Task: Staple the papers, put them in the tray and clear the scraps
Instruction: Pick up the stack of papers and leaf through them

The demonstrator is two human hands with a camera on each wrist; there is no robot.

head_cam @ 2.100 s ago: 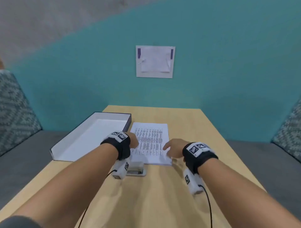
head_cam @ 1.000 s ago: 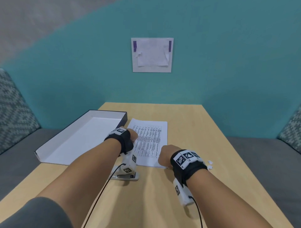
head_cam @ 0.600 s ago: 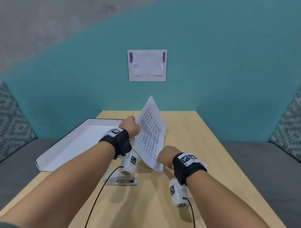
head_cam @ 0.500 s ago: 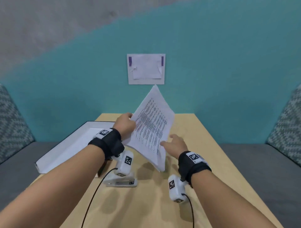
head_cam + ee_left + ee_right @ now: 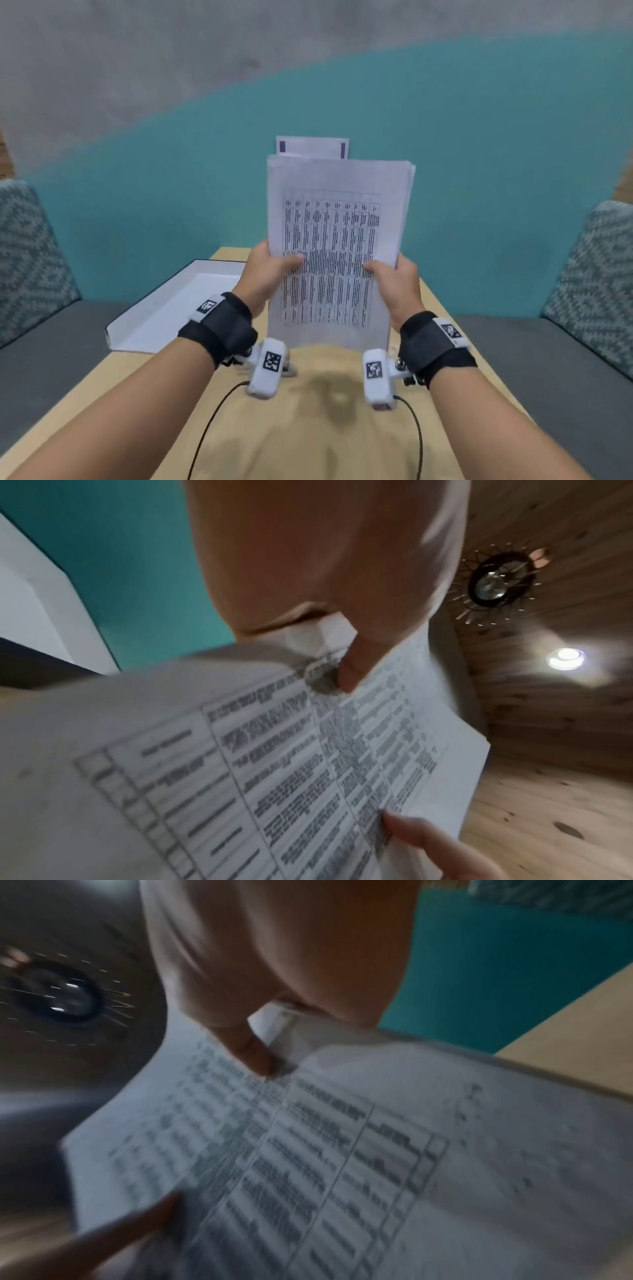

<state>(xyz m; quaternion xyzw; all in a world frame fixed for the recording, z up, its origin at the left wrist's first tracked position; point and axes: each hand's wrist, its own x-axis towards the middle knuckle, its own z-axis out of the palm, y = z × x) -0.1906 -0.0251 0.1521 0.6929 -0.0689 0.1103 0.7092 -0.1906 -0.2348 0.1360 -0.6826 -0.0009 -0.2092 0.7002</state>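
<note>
A stack of printed papers [image 5: 334,236] stands upright above the wooden table [image 5: 308,428], its printed table facing me. My left hand [image 5: 270,270] grips its left edge, thumb on the front sheet. My right hand [image 5: 394,277] grips the right edge the same way. In the left wrist view the papers [image 5: 274,764] fill the frame under my left thumb [image 5: 352,669]. The right wrist view shows the papers [image 5: 342,1164] pinched under my right thumb [image 5: 250,1053]. The white tray [image 5: 178,308] with dark outer walls lies open on the table's left. The stapler is almost wholly hidden behind the left wrist camera.
A teal wall rises behind the table, with a taped sheet [image 5: 311,147] showing just above the papers. Grey seats with patterned cushions [image 5: 30,260] flank the table on both sides. Camera cables trail over the near table.
Both hands lifted the papers off the table and turned them from lying flat to standing upright and facing me. My right hand moved from the bottom corner to the right edge.
</note>
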